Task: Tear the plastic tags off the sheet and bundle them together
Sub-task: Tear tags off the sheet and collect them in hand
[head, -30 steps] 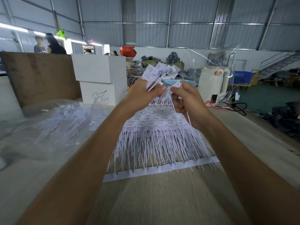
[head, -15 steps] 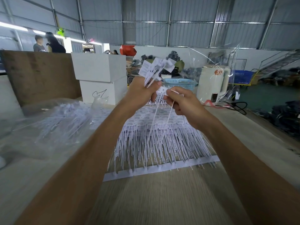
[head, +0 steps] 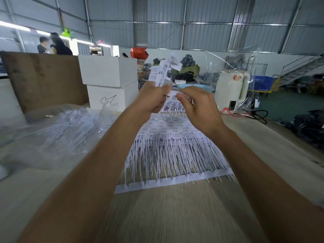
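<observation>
Head view, the only one: left hand [head: 150, 100] raised above the counter [head: 175, 216], grip clenched round a bundle of torn-off tags [head: 164, 71], heads fanned upward and stems gathered in the fist, probably so that each new tag can be slid in without putting the bunch down. Right hand [head: 198, 109] just beside it, thumb and forefinger pinching a single tag [head: 172, 93] by its flat head, pressed against the left thumb, seemingly at the point of handing it into the bunch. Below both, the sheet of tags [head: 175, 148] lying flat on the counter, stems running toward the camera and ending in a white carrier strip [head: 173, 181] at the near edge, heads at the far end within easy reach of the hands. Many rows left on the sheet, so by the look of it much tearing remains. To the left, a heap of loose tags in clear plastic wrap [head: 70, 127], likely finished or spare stock kept aside. Writing: small print on the tag heads too blurred to read; a black scrawl on the lower of two stacked white boxes [head: 108, 85], not legible as words; an orange mark on a white appliance [head: 231, 88] at the far right, unreadable.
</observation>
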`<state>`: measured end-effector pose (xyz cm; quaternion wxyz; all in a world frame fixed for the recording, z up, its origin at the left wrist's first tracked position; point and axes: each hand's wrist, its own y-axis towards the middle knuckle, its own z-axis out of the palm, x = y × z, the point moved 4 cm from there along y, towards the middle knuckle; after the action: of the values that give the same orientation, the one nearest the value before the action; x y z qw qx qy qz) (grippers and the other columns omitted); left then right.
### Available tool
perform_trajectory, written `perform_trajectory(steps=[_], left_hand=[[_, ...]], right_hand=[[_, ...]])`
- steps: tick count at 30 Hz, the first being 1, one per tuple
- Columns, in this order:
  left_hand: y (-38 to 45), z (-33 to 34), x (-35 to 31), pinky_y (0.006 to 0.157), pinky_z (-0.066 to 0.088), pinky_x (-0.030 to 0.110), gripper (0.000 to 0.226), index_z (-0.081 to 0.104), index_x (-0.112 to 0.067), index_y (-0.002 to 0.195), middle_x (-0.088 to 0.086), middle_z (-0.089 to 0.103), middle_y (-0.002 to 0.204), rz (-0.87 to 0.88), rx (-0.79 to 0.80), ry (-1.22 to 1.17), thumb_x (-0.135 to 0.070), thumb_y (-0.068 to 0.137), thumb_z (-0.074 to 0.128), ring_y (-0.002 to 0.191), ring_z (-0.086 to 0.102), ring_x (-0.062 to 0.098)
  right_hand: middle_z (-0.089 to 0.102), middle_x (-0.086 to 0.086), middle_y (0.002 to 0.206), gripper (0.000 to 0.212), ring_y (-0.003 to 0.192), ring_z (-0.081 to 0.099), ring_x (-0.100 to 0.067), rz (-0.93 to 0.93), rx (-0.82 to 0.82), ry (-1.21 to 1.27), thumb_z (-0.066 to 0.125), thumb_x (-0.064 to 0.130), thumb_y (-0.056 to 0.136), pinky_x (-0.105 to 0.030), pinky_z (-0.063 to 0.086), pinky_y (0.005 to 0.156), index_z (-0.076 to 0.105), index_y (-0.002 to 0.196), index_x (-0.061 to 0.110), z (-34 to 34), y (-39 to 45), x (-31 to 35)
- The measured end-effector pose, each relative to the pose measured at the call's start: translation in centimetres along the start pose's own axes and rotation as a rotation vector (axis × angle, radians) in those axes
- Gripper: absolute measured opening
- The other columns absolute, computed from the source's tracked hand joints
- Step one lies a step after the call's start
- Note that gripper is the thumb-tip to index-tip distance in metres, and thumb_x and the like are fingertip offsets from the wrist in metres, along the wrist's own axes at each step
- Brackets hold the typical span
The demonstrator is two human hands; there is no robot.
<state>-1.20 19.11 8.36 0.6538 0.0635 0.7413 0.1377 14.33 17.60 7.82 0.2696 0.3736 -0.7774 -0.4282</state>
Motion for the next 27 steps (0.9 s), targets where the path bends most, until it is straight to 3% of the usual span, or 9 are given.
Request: perform_trajectory(steps=[5,8,12,14,16,18,20,24,27], left_hand=[[0.0,0.0,-1.2,0.041,0.021,0.02,0.022,0.053,-0.019,0.08,-0.005,0.038,0.049,0.101,-0.037,0.069,-0.024,0.1,0.058,0.038,0.027,0.009],[0.3,0.2,-1.5,0.04,0.025,0.017,0.023,0.059,-0.022,0.079,-0.008,0.046,0.051,0.194,-0.142,0.217,-0.027,0.101,0.055,0.039,0.036,0.007],[1.0,-2.2,0.2,0.035,0.029,0.016,0.03,0.064,-0.009,0.12,-0.006,0.048,0.065,0.132,-0.321,0.268,-0.03,0.106,0.046,0.048,0.039,0.008],[1.0,-2.2,0.5,0.038,0.026,0.017,0.033,0.062,-0.005,0.119,-0.006,0.044,0.06,0.129,-0.247,0.2,-0.03,0.107,0.044,0.045,0.034,0.008],[0.3,-0.8,-0.2,0.039,0.023,0.017,0.025,0.063,-0.015,0.095,-0.009,0.042,0.051,0.167,-0.108,0.105,-0.028,0.106,0.044,0.041,0.03,0.008],[0.0,0.8,-0.7,0.041,0.02,0.018,0.026,0.051,-0.019,0.084,-0.008,0.038,0.046,0.157,0.012,0.025,-0.028,0.107,0.044,0.038,0.026,0.009],[-0.1,1.6,-0.6,0.042,0.019,0.019,0.027,0.048,-0.019,0.084,-0.005,0.039,0.049,0.12,0.085,-0.021,-0.032,0.107,0.043,0.039,0.025,0.01],[-0.3,1.3,-0.2,0.04,0.019,0.017,0.028,0.05,-0.014,0.088,-0.002,0.043,0.052,0.107,0.136,-0.071,-0.034,0.108,0.043,0.039,0.025,0.009],[-0.2,1.3,-0.3,0.041,0.018,0.016,0.032,0.047,-0.016,0.082,-0.002,0.042,0.054,0.138,0.161,-0.051,-0.034,0.109,0.041,0.04,0.023,0.009]], right_hand=[[0.067,-0.006,0.091,0.023,0.073,0.062,-0.029,-0.04,-0.132,-0.107,0.054,0.016,0.105,-0.043,0.051,0.06,0.07,0.094,0.003,-0.3,-0.1,0.3],[0.066,-0.008,0.083,0.021,0.065,0.056,-0.024,-0.061,-0.275,-0.101,0.057,0.01,0.103,-0.035,0.045,0.054,0.068,0.088,0.0,-0.7,-0.8,1.5],[0.051,0.002,0.07,0.023,0.057,0.043,-0.014,-0.127,-0.391,0.039,0.055,0.012,0.103,-0.023,0.029,0.054,0.066,0.087,0.0,-1.7,0.1,4.2],[0.049,-0.001,0.064,0.025,0.056,0.042,-0.013,0.041,-0.329,0.217,0.054,0.021,0.104,-0.025,0.031,0.053,0.063,0.088,0.004,-1.4,1.5,4.0],[0.059,0.0,0.074,0.019,0.063,0.053,-0.012,0.245,-0.177,0.371,0.057,0.024,0.103,-0.033,0.043,0.059,0.064,0.098,0.007,-0.4,1.8,3.0],[0.063,0.01,0.091,0.017,0.073,0.059,0.0,0.379,-0.077,0.442,0.061,0.022,0.101,-0.028,0.05,0.068,0.062,0.114,0.012,0.3,1.2,1.7],[0.062,0.01,0.093,0.026,0.068,0.057,0.0,0.48,-0.032,0.496,0.064,0.025,0.1,-0.023,0.047,0.058,0.058,0.124,0.017,0.8,0.6,0.5],[0.061,0.01,0.085,0.016,0.063,0.053,0.003,0.548,0.012,0.543,0.068,0.025,0.098,-0.01,0.035,0.048,0.064,0.113,0.018,1.2,0.8,-0.9],[0.058,0.009,0.074,0.01,0.052,0.047,0.003,0.547,0.023,0.482,0.067,0.023,0.098,-0.012,0.032,0.049,0.063,0.099,0.014,1.0,0.9,-1.6]])
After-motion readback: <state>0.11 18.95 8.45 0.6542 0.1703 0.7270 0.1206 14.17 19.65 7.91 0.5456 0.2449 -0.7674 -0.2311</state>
